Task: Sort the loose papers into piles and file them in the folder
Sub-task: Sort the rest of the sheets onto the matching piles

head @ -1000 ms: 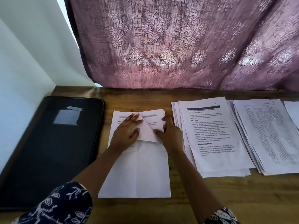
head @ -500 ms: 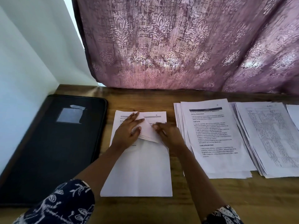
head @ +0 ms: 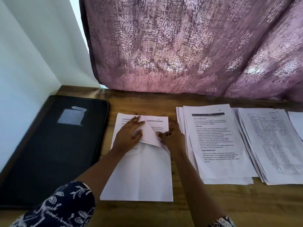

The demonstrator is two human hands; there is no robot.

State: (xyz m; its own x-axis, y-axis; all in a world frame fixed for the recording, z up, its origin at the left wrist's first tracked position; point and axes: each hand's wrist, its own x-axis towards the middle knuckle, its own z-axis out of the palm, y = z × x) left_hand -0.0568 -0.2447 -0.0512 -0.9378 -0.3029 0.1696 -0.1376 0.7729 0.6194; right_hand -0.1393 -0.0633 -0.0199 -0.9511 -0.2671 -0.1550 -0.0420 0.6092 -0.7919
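A small pile of white sheets lies in the middle of the wooden table. Its top sheet's upper right corner is folded down and over. My left hand lies flat on the pile with its fingers spread, and its thumb presses the folded flap. My right hand grips the flap's edge from the right. A closed black folder lies at the left. A pile of printed text sheets and a pile of table sheets lie at the right.
A purple patterned curtain hangs behind the table's far edge. A white wall borders the folder on the left. Another sheet's edge shows at the far right. Bare wood runs along the front.
The folded flap has turned further over toward the left, now narrower and steeper. My right hand shifted slightly down along its edge. The camera tilted up a little.
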